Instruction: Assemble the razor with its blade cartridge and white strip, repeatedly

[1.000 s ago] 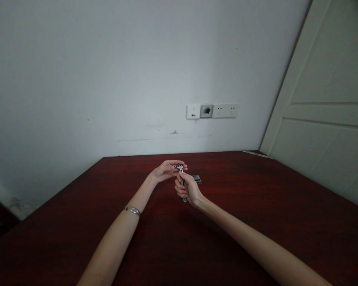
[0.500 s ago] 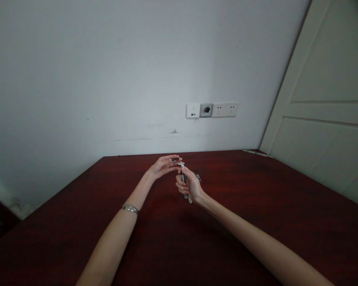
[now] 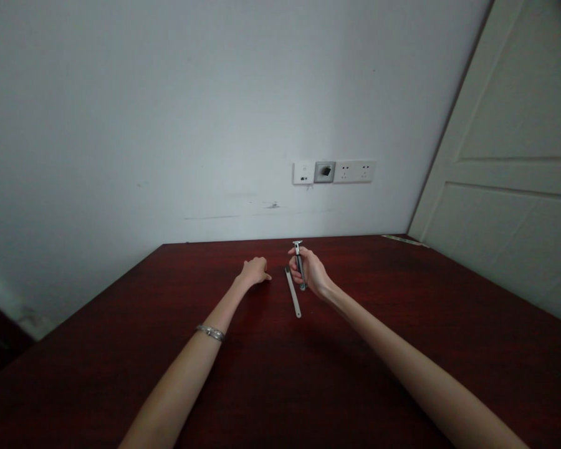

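Observation:
My right hand [image 3: 314,271] is wrapped around the handle of a razor [image 3: 299,262], which stands nearly upright with its silver T-shaped head at the top. Left of it, low over the table, my left hand [image 3: 254,272] is closed with its fingers curled downward. Whatever those fingers hold is hidden behind the back of the hand. Between the two hands a slim light-grey stick [image 3: 293,294] lies on the table, dark at its far end and with a small hole at its near end; neither hand touches it.
The dark red wooden table [image 3: 243,374] runs up to a pale wall. Wall sockets [image 3: 354,171] sit above its far edge. A thin patterned strip [image 3: 404,240] lies at the far right corner, beside a white panelled door [image 3: 509,168].
My left hand has come away from the razor and dropped toward the table; the small black piece in its fingers no longer shows. My right hand has moved slightly right and up with the razor.

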The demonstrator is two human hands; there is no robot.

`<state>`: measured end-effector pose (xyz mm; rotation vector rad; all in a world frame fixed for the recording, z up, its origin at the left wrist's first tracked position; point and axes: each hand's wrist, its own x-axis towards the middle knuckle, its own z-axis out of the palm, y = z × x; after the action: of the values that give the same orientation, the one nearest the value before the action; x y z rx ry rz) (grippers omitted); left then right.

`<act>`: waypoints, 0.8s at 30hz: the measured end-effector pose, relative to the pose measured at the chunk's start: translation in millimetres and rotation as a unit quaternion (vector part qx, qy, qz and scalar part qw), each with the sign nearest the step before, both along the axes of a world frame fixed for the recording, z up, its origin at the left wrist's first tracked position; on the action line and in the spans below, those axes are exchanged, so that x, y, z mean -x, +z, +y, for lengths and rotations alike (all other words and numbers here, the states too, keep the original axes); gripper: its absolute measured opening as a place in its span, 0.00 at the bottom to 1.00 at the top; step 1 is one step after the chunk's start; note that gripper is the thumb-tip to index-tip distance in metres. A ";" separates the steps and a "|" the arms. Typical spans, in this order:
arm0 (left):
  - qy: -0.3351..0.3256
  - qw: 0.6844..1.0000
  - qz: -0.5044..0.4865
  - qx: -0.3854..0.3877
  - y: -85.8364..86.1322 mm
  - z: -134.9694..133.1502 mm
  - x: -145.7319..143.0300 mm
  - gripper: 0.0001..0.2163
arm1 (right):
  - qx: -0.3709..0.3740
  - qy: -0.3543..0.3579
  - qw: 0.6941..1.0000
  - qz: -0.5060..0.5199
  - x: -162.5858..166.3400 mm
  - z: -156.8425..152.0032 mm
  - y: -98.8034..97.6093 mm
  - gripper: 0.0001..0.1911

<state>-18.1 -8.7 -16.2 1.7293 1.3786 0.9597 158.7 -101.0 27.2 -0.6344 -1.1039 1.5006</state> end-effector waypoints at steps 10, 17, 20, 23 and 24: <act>-0.006 0.999 0.027 -0.020 -1.8 -4.9 -5.4 0.20 | 0.000 0.006 1.000 0.000 -0.7 1.7 1.8 0.09; -0.016 0.981 0.188 -0.046 9.6 -8.6 -2.6 0.17 | -0.001 -0.010 1.000 -0.003 -2.5 5.9 0.8 0.10; -0.040 0.974 0.216 -0.055 20.5 -4.0 8.0 0.13 | -0.013 -0.021 1.000 -0.006 -5.1 8.0 1.8 0.12; -0.050 0.971 0.212 -0.100 34.5 -0.6 19.2 0.12 | -0.030 -0.036 0.999 -0.023 -6.5 8.9 1.5 0.13; -0.063 0.972 0.201 -0.108 38.8 -0.3 21.9 0.11 | -0.037 -0.042 0.998 -0.035 -6.5 9.0 0.8 0.13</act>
<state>-40.0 -9.0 22.6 2.2422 1.4272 0.7353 165.2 -92.0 28.0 -0.6784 -1.1667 1.3694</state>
